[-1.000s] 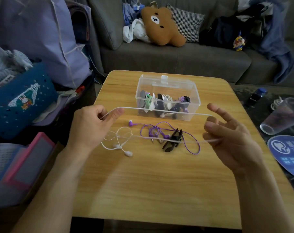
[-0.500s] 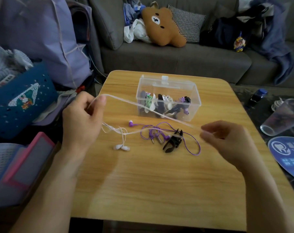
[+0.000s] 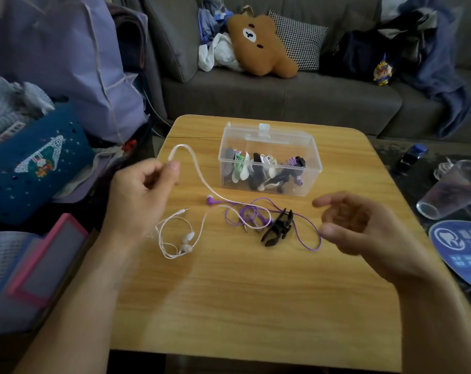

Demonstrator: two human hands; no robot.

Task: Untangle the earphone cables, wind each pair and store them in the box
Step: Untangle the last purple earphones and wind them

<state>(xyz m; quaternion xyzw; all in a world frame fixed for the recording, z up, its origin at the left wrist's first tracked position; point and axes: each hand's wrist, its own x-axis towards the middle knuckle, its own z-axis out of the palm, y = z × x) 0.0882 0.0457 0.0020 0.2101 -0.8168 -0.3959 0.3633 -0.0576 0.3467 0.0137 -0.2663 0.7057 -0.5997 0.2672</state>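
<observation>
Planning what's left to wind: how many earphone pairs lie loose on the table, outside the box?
2. The white pair lies near the left hand, which pinches its cable. The purple pair lies in front of the box, crossed by the white cable.

Your table [image 3: 256, 292] shows a smooth, matt wood-grain top. The box [image 3: 269, 147] is clear, glossy plastic. The white earphone cable [image 3: 202, 176] looks smooth and rubbery, as does the purple earphone cable [image 3: 307, 230]. Behind, the sofa [image 3: 283, 98] is matt grey cloth, the bear cushion [image 3: 258, 47] fuzzy plush.
</observation>
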